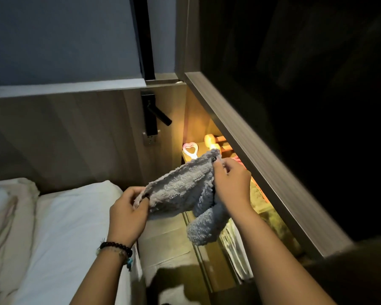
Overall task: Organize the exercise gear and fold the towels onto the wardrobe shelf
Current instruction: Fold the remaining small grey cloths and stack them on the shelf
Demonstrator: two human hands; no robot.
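Both hands pinch the towel [183, 190]: left hand [129, 211] at its near-left corner, right hand [231, 181] at the far edge nearer the shelf [190, 156]. Its long axis points toward the shelf, beyond the right hand.

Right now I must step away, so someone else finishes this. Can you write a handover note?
Left hand pinches one corner of the fluffy grey towel; right hand grips the opposite edge, the rest hanging unfolded.
On the lit wardrobe shelf: pink heart-shaped grip ring and wooden dumbbells, already placed.
Left: fold this towel and set it on the shelf.
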